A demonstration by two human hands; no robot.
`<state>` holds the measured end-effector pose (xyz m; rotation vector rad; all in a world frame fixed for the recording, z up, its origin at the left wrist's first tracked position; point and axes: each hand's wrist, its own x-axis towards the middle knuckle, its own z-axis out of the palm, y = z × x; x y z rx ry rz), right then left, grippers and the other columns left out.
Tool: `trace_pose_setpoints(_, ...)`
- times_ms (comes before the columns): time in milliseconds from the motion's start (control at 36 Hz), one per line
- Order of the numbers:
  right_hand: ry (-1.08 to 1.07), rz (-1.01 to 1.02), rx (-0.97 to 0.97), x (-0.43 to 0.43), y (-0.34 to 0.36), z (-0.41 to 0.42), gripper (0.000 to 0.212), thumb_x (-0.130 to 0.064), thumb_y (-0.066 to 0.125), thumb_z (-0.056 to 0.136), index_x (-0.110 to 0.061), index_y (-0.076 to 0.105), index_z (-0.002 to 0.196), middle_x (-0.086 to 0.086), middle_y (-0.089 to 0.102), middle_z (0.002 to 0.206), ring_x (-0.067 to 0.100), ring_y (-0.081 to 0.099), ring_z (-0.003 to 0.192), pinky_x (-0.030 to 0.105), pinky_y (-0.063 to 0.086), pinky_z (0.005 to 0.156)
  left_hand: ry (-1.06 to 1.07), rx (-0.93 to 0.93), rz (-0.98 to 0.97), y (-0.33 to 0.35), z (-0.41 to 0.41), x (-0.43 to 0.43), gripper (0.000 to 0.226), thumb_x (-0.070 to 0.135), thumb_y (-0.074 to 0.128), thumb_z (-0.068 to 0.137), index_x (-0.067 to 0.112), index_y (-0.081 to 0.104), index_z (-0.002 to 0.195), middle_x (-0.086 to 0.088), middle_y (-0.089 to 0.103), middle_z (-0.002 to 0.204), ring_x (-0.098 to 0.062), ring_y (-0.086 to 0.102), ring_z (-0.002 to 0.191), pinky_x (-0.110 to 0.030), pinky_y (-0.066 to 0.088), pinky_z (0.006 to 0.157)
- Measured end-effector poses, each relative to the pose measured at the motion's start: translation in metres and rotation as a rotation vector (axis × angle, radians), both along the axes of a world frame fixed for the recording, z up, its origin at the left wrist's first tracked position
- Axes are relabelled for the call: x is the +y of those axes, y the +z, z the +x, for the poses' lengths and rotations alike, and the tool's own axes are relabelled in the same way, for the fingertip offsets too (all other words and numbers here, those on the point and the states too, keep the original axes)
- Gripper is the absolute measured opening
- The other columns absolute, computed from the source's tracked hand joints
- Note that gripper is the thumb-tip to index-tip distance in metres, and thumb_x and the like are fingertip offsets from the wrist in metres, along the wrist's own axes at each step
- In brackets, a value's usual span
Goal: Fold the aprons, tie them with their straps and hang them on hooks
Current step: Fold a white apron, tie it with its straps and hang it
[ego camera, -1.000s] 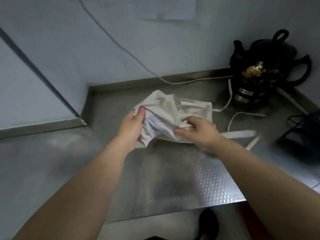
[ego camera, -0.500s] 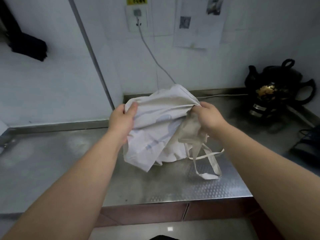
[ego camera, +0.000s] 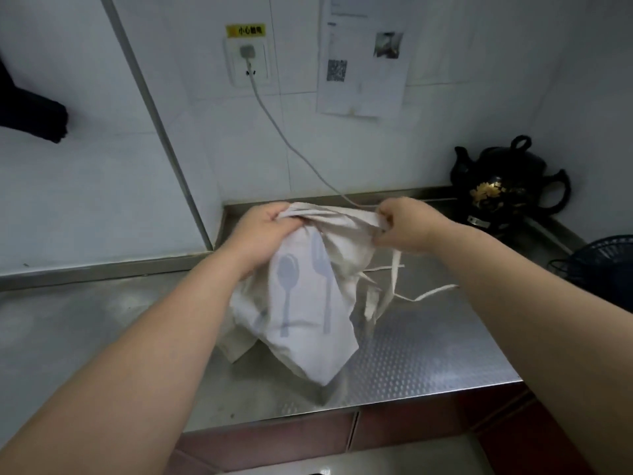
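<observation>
The steel table [ego camera: 428, 354] lies below your fingers. From them hangs the cream apron [ego camera: 308, 323], crumpled and printed with a grey spoon and fork, its lowest corner down at the table. Your left hand [ego camera: 260, 234] and right hand [ego camera: 407, 224] each grip its bunched top edge. Thin straps [ego camera: 428, 292] dangle under your right fingers.

black pot [ego camera: 507, 186] sitting at the worktop's [ego camera: 428, 354] back-right corner | grey cord [ego camera: 291, 142] hanging from wall socket [ego camera: 248, 61] | paper notice [ego camera: 363, 80] sticking to the wall | dark fan [ego camera: 604, 258] resting near the pot
</observation>
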<state>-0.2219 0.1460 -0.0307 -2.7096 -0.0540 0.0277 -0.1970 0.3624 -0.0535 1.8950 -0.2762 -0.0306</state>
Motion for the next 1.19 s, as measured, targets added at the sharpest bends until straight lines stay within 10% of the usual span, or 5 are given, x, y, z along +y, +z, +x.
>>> trace_pose_setpoints(111,-0.328,0.294,-0.192,-0.006,-0.006,0.0,0.022,-0.023,0.049,0.092,-0.01,0.062,0.103,0.012,0.062,0.108,0.032,0.056,0.105,0.03,0.04,0.08,-0.043,0.272,-0.341,-0.001,0.0,0.013,0.024,0.0,0.049,0.09,0.016,0.068,0.09,0.002,0.072,0.077,-0.012,0.067,0.072,-0.023,0.053,0.07)
trace_pose_setpoints(500,-0.107,0.926,0.03,0.07,0.023,0.008,0.017,-0.001,0.053,0.088,-0.004,0.055,0.104,0.01,0.055,0.086,0.021,0.058,0.07,0.031,0.056,0.072,-0.193,0.154,0.182,0.003,-0.015,0.007,0.019,0.021,0.068,0.084,0.019,0.065,0.102,-0.001,0.071,0.102,-0.014,0.066,0.094,-0.033,0.051,0.087)
trace_pose_setpoints(833,-0.163,0.757,0.294,0.069,-0.041,-0.008,0.019,-0.028,0.06,0.083,-0.012,0.063,0.091,0.011,0.059,0.096,0.023,0.056,0.083,0.033,0.047,0.081,-0.009,0.599,-0.781,0.003,-0.015,0.039,0.025,0.014,0.041,0.097,0.005,0.064,0.105,-0.01,0.071,0.097,-0.02,0.069,0.086,-0.031,0.056,0.079)
trace_pose_setpoints(1083,-0.066,0.917,0.223,0.099,-0.057,-0.007,0.113,-0.012,0.077,0.064,-0.029,0.007,0.151,-0.016,0.021,0.144,0.013,0.031,0.131,0.032,0.043,0.096,-0.105,0.649,-0.751,-0.001,-0.042,0.055,0.035,0.013,0.034,0.096,-0.001,0.059,0.116,-0.016,0.069,0.103,-0.026,0.069,0.089,-0.037,0.058,0.075)
trace_pose_setpoints(1194,0.0,1.133,0.281,0.104,-0.045,-0.015,0.043,0.001,0.067,0.077,-0.016,0.054,0.115,-0.005,0.061,0.102,0.007,0.059,0.09,0.018,0.043,0.064,-0.069,0.589,-0.738,-0.001,-0.051,0.065,0.03,0.012,0.037,0.094,0.002,0.062,0.107,-0.013,0.07,0.096,-0.023,0.07,0.084,-0.033,0.057,0.076)
